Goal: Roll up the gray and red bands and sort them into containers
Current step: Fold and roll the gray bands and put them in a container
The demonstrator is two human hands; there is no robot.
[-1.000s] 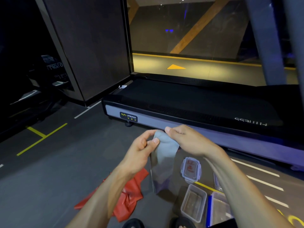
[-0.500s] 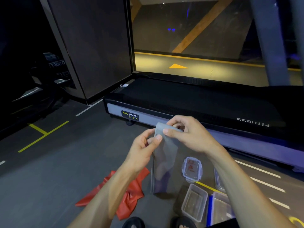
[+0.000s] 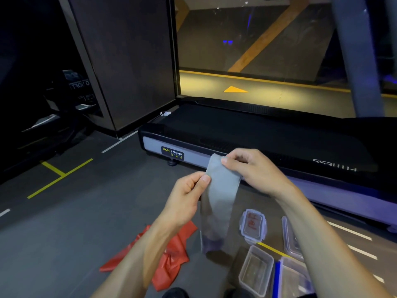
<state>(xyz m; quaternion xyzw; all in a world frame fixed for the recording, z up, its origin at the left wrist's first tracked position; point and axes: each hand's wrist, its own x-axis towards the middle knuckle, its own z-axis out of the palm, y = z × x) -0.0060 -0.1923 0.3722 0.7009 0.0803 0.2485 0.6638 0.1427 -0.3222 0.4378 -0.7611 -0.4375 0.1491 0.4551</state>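
A gray band (image 3: 221,190) hangs in front of me, its lower end reaching the floor. My right hand (image 3: 253,171) pinches its top end, higher up. My left hand (image 3: 187,198) pinches the band's left edge a little lower. A crumpled red band (image 3: 167,254) lies on the floor under my left forearm, partly hidden by it. Two clear open containers (image 3: 255,272) (image 3: 294,278) stand on the floor at the lower right. Beside them lie a clear lid (image 3: 253,224) and a second lid (image 3: 290,239), half hidden by my right arm.
A treadmill deck (image 3: 236,134) runs across the floor just beyond my hands. A dark wall panel (image 3: 120,61) stands at the left rear. Yellow tape lines (image 3: 58,175) mark the gray floor at the left. Shoe tips (image 3: 174,293) show at the bottom edge.
My right hand has lifted the band's top end higher and drawn the top fold longer. My left hand has slid lower along the left edge.
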